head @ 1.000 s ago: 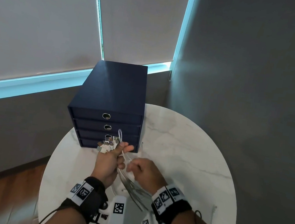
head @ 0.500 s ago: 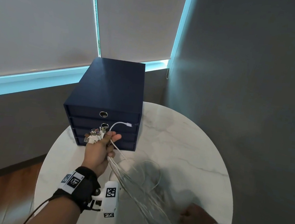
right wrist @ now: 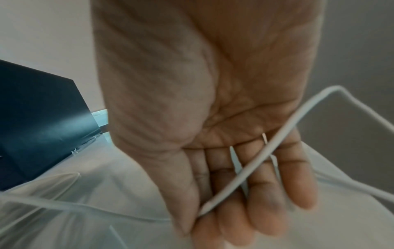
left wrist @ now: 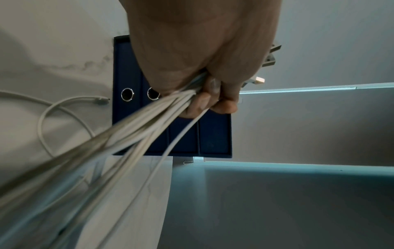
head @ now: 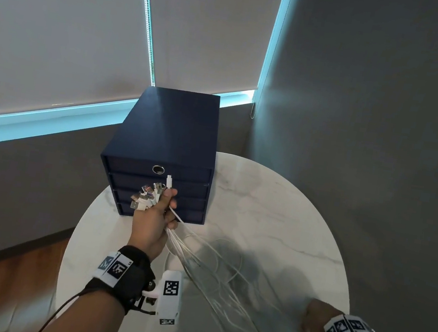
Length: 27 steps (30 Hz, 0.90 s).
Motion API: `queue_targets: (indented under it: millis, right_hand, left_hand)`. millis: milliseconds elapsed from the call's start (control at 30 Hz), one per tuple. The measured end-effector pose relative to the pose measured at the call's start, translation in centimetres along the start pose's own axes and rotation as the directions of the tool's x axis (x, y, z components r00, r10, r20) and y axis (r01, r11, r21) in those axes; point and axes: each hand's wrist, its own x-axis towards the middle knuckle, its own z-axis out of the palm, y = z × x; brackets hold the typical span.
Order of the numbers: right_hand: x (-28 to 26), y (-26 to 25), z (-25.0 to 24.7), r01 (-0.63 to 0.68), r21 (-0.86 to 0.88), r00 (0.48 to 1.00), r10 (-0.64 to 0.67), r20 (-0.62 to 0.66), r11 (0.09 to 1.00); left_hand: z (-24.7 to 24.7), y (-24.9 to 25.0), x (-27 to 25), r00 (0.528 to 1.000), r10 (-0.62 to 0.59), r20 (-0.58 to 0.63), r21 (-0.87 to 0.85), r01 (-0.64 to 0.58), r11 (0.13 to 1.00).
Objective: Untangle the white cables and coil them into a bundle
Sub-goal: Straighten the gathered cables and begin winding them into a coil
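My left hand (head: 156, 221) is raised in front of the drawer box and grips a bunch of white cables (head: 211, 271) just below their connectors (head: 145, 197), which fan out above the fist. One thin plug (head: 169, 180) sticks up by the thumb. From the left hand (left wrist: 202, 67) the cables (left wrist: 127, 134) run down and right across the table toward my right hand (head: 315, 320) at the table's near right edge. In the right wrist view the right hand (right wrist: 213, 134) has straight fingers, with one cable (right wrist: 255, 160) across them, pinched between thumb and index finger.
A dark blue drawer box (head: 168, 136) with ring pulls stands at the back left of the round white marble table (head: 275, 216). A loose cable loop (left wrist: 64, 104) lies on the tabletop. A grey wall is close on the right, window blinds behind, wooden floor at the left.
My right hand went from beside the left hand down to the table's near right edge, drawing the cables out straight. The left hand rose slightly, still gripping the connector ends.
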Motion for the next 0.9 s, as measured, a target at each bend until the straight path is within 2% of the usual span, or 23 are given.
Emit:
queue_targets:
  millis: [33,100,133,167,200,233,267,300,333,400,500,667,800,900]
  right_hand:
    - [-0.3,-0.7,-0.2,0.006,-0.053,1.0,-0.006,0.005,0.999]
    - [-0.4,-2.6,-1.0,0.079,-0.218,0.993,-0.097,-0.071,0.973]
    - [-0.6,-4.1,-1.6,0.141,-0.269,0.975,-0.181,-0.13,0.953]
    - [-1.0,-5.9,-2.4,0.23,-0.264,0.935,-0.288,-0.207,0.937]
    - [-1.7,-7.8,-3.3,0.367,-0.202,0.857,-0.414,-0.306,0.908]
    - [-2.5,-9.7,-4.1,0.537,-0.083,0.749,-0.52,-0.411,0.84]
    - [-3.6,-11.7,-4.9,0.685,0.063,0.644,-0.562,-0.519,0.726]
    - [-4.9,-13.8,-5.8,0.778,0.194,0.576,-0.556,-0.6,0.598]
    - [-6.4,-15.6,-6.6,0.826,0.283,0.54,-0.54,-0.645,0.487]
    - [-8.6,-18.5,-8.0,0.866,0.348,0.496,-0.533,-0.686,0.359]
    - [-9.2,-20.7,-8.7,0.888,0.335,0.458,-0.547,-0.701,0.315]
    - [-9.5,-21.1,-8.6,0.885,0.4,0.455,-0.621,-0.638,0.237]
    - [-9.6,-21.0,-8.7,0.887,0.4,0.453,-0.606,-0.654,0.231]
    - [-9.7,-20.8,-8.7,0.88,0.411,0.465,-0.615,-0.637,0.239]
  left_hand:
    - [0.1,-0.1,-0.2,1.0,0.014,0.013,0.011,-0.015,1.0]
    - [0.4,-0.2,-0.6,0.998,0.032,0.056,0.045,-0.035,0.998]
    - [0.7,-0.3,-0.9,0.996,0.035,0.085,0.076,-0.042,0.996]
    - [0.9,-0.5,-1.2,0.993,0.034,0.116,0.113,-0.047,0.992]
    - [1.3,-0.7,-1.5,0.989,0.03,0.148,0.152,-0.053,0.987]
    - [1.7,-1.0,-1.8,0.983,0.024,0.181,0.189,-0.059,0.98]
    - [2.2,-1.3,-2.1,0.977,0.017,0.212,0.225,-0.065,0.972]
    - [2.6,-1.5,-2.4,0.971,0.012,0.237,0.258,-0.075,0.963]
    - [2.9,-1.7,-2.7,0.967,0.011,0.254,0.29,-0.087,0.953]
    - [3.4,-1.9,-3.0,0.963,0.014,0.269,0.356,-0.113,0.928]
    - [3.4,-1.8,-3.2,0.954,0.014,0.298,0.421,-0.145,0.895]
    - [2.6,-1.5,-3.6,0.947,-0.007,0.32,0.386,-0.124,0.914]
    - [2.3,-1.8,-3.5,0.947,-0.079,0.311,0.44,-0.07,0.895]
    - [2.4,-1.7,-3.0,0.945,-0.028,0.325,0.514,-0.151,0.845]
